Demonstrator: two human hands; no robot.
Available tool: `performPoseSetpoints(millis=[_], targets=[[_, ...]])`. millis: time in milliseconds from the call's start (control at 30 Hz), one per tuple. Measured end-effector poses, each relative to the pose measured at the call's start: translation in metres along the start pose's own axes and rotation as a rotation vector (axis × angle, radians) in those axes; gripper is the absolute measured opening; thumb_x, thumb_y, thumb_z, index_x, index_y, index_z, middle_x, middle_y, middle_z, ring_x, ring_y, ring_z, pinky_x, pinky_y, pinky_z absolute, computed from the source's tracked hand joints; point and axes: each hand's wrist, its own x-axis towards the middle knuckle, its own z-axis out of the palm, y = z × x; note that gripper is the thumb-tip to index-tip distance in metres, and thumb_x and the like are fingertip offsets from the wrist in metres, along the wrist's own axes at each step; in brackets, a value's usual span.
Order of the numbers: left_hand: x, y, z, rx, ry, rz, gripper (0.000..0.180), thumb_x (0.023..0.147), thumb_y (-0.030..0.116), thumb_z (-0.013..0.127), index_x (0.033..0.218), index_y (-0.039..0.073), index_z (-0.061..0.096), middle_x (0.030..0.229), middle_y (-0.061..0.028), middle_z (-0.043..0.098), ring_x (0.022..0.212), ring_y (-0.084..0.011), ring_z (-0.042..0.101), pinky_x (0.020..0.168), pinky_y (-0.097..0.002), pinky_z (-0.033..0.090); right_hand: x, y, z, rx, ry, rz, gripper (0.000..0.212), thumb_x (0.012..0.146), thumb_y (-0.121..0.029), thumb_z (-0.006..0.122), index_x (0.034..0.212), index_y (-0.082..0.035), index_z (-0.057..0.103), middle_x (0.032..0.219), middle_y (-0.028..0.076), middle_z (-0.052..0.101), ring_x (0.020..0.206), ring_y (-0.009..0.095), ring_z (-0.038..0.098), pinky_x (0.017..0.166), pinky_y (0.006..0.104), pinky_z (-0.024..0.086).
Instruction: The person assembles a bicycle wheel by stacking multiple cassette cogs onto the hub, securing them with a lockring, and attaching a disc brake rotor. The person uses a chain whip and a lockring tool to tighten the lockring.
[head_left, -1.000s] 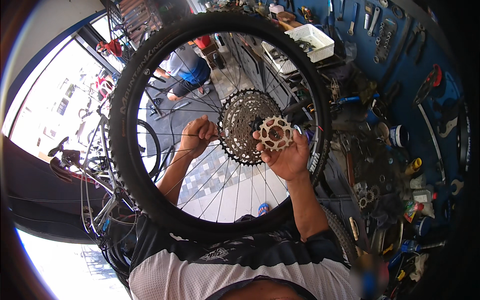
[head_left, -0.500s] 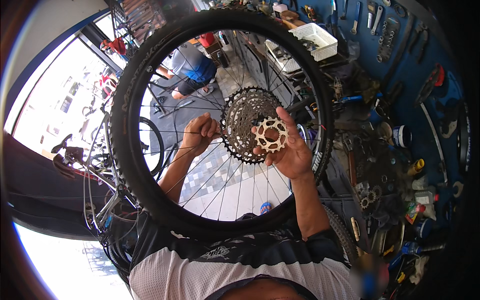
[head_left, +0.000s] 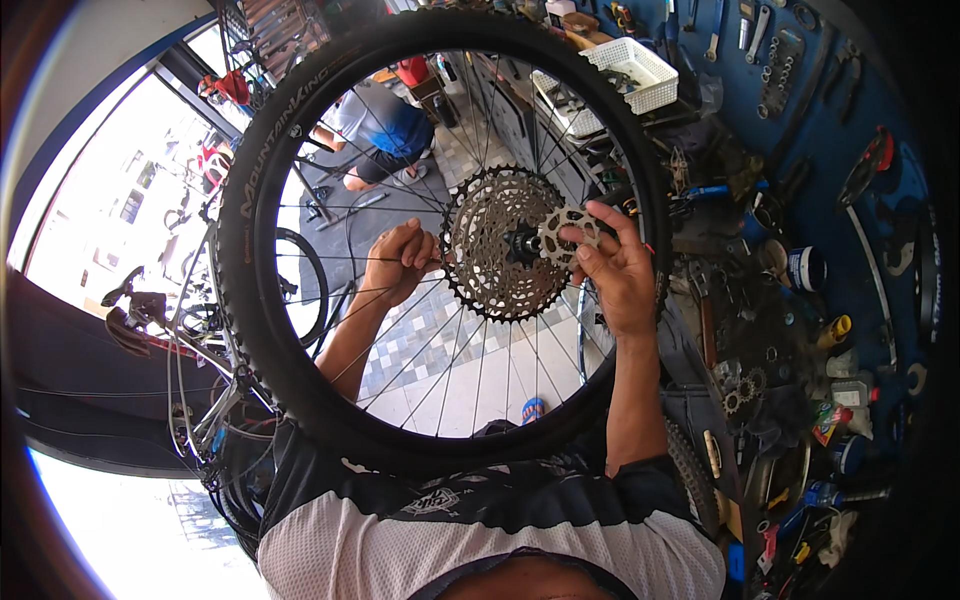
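A bicycle wheel (head_left: pixel 262 215) with a black knobby tyre stands in front of me, carrying a large cassette (head_left: pixel 480 285) at its hub. The dark hub end (head_left: pixel 519 243) shows at the cassette's middle. My right hand (head_left: pixel 622 280) pinches a small silver sprocket (head_left: pixel 553 226) between thumb and fingers, just right of the hub end; whether they touch I cannot tell. My left hand (head_left: pixel 397 262) is closed beside the cassette's left edge, seen among the spokes. What its curled fingers grip, if anything, is hidden.
To the right a cluttered bench holds loose sprockets (head_left: pixel 745 388) and a white basket (head_left: pixel 640 80). Tools hang on the blue wall (head_left: pixel 800 150). Another person (head_left: pixel 385 125) crouches beyond the wheel. A bicycle (head_left: pixel 215 360) stands at the left.
My right hand has moved right with the sprocket and turned it, uncovering the hub end and more of the cassette. My left hand has stayed nearly still.
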Motion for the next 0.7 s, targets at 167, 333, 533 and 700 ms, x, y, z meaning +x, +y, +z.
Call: performPoseSetpoints(millis=[167, 333, 533, 700], targets=[[0.001, 0.0, 0.0, 0.002, 0.013, -0.009, 0.059, 0.107, 0.038, 0.053, 0.056, 0.013, 0.036, 0.062, -0.0059, 0.042, 0.079, -0.0239, 0.055, 0.085, -0.0442, 0.056, 0.004, 0.0, 0.012, -0.017, -0.071, 0.079, 0.051, 0.095, 0.007, 0.067, 0.143, -0.002, 0.053, 0.111, 0.009, 0.062, 0.094, 0.014, 0.069, 0.076, 0.0276, 0.063], [0.001, -0.001, 0.015, -0.027, 0.069, 0.019, 0.058, 0.108, 0.036, 0.05, 0.055, 0.017, 0.036, 0.057, 0.001, 0.036, 0.06, -0.0137, 0.037, 0.068, -0.0305, 0.041, 0.008, 0.007, 0.023, -0.055, -0.078, 0.1, 0.051, 0.093, 0.008, 0.07, 0.14, -0.004, 0.056, 0.106, 0.004, 0.053, 0.09, 0.012, 0.067, 0.076, 0.0264, 0.064], [0.001, 0.002, 0.013, -0.003, 0.045, 0.001, 0.058, 0.108, 0.036, 0.05, 0.055, 0.017, 0.037, 0.058, -0.0007, 0.039, 0.065, -0.0165, 0.043, 0.073, -0.0354, 0.047, 0.006, 0.011, 0.02, -0.144, -0.162, 0.029, 0.048, 0.093, 0.008, 0.07, 0.138, -0.004, 0.058, 0.108, 0.004, 0.05, 0.087, 0.011, 0.066, 0.073, 0.0253, 0.062], [0.003, -0.001, -0.004, -0.007, -0.012, -0.012, 0.06, 0.107, 0.039, 0.054, 0.055, 0.014, 0.037, 0.061, -0.0047, 0.042, 0.076, -0.0215, 0.054, 0.085, -0.0438, 0.057, 0.011, 0.008, 0.024, -0.089, -0.096, 0.001, 0.046, 0.094, 0.008, 0.069, 0.136, -0.003, 0.059, 0.106, 0.003, 0.048, 0.089, 0.011, 0.067, 0.075, 0.0257, 0.064]])
